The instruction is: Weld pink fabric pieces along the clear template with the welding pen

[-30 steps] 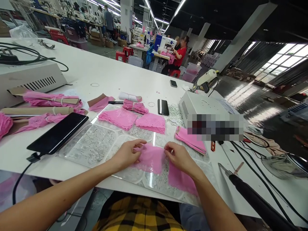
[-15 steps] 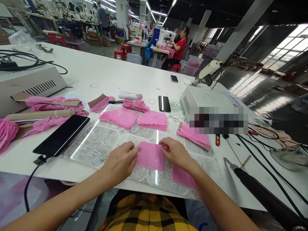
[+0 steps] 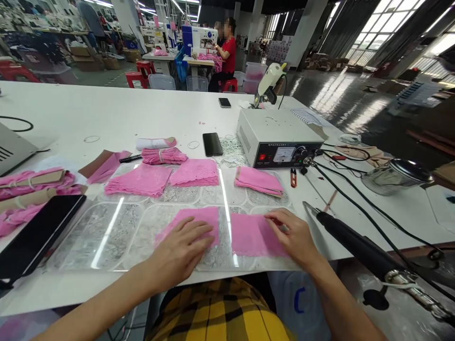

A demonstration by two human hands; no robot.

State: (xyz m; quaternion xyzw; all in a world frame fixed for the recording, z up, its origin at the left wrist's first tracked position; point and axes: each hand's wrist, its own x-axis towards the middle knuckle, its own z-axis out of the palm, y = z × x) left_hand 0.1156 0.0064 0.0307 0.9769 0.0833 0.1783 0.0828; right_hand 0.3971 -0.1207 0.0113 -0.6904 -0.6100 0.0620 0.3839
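My left hand (image 3: pixel 183 248) lies palm down, fingers spread, on a pink fabric piece (image 3: pixel 209 215), covering much of it. To the right, a second pink fabric piece (image 3: pixel 250 234) is spread flat on the clear patterned mat (image 3: pixel 106 232). My right hand (image 3: pixel 293 237) has thumb and forefinger pinched at its upper right corner; part of that piece is hidden under the hand. Behind them are two stacks of pink lace-edged pieces, one on the left (image 3: pixel 138 180) and one in the middle (image 3: pixel 195 172). A folded pink bundle (image 3: pixel 259 181) rests further right.
A grey control box (image 3: pixel 280 137) stands at the back right, with cables. A black handheld tool with a metal tip (image 3: pixel 355 237) lies at the right, near a glass jar (image 3: pixel 387 177). Phones (image 3: pixel 212 144) (image 3: pixel 39 232) and tied pink bundles (image 3: pixel 163 155) lie around. A co-worker (image 3: pixel 227 52) sits beyond.
My right hand has left the middle fabric piece and moved to the corner of the right one. My left hand has flattened onto the middle piece. The view has turned right.
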